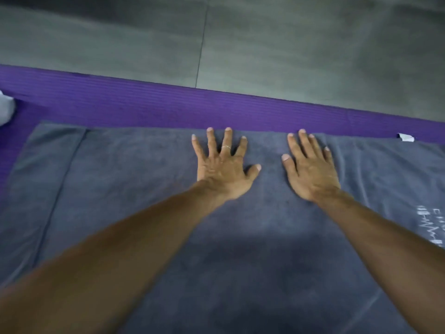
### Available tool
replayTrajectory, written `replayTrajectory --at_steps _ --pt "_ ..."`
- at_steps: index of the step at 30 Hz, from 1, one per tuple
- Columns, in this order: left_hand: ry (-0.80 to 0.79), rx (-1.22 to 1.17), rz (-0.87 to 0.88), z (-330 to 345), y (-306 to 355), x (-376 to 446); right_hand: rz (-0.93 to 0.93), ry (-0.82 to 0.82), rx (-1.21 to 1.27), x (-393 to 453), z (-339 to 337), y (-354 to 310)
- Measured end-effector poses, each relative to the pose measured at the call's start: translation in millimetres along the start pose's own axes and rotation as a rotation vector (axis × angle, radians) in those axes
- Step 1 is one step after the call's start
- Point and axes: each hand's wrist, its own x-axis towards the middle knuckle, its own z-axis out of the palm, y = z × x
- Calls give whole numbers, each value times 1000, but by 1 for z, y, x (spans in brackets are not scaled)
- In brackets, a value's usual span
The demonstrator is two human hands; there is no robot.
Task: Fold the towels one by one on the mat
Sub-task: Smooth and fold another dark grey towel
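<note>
One dark grey terry towel (144, 213) spread flat on one purple ribbed foam mat (144, 104), white tag (405, 137) at its far right corner, pale woven lettering (431, 227) near the right edge. Two hands: left hand (222, 169) and right hand (310, 172), fingers spread, palms pressed flat near the towel's far edge, gripping nothing. One whitish cloth bundle (6, 108) at the mat's left edge. Beyond the mat, grey tiled floor (289, 44); a strip of bare mat along the far side.

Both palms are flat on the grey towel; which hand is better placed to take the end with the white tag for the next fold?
Probably the right hand: it lies nearer the white tag at the grey towel's far right edge. The left hand sits mid-towel.
</note>
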Motion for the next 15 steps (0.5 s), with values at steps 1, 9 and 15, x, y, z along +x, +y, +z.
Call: replayTrajectory --at_steps 1,9,15 --pt "3 -38 -98 5 16 0 27 14 1 4 -1 8" --pt "150 -32 -307 26 44 2 -286 -24 -81 17 -7 88" --pt "104 -5 -344 20 45 4 -410 -83 -238 38 -46 142"
